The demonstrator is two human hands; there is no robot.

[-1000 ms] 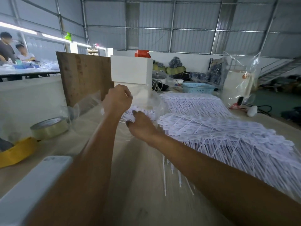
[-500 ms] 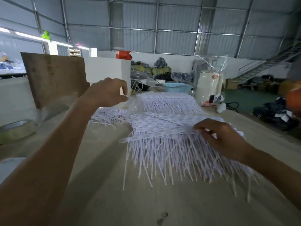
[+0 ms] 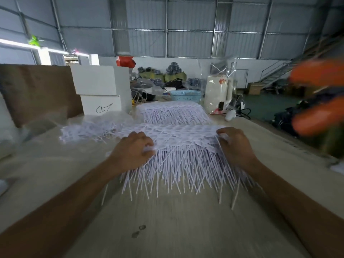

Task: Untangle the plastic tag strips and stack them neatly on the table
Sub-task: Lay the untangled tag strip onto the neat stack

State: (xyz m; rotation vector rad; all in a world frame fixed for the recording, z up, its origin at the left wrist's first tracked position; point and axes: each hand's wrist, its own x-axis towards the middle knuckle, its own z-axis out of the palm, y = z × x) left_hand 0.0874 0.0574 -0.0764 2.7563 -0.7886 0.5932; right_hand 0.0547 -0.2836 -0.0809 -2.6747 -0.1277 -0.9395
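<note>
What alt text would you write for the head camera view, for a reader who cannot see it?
Two bare hands, left hand and right hand, grip the ends of a wide stack of white plastic tag strips on a pale wooden table. A second neat stack and a tangled pile lie behind.

Dim, soft hall light; wide-angle bending and motion blur at the edges.

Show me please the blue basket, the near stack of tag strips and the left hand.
blue basket (image 3: 185,95): head view, front wall.
near stack of tag strips (image 3: 184,135): head view, top layer.
left hand (image 3: 133,149): head view, back of hand.
</note>
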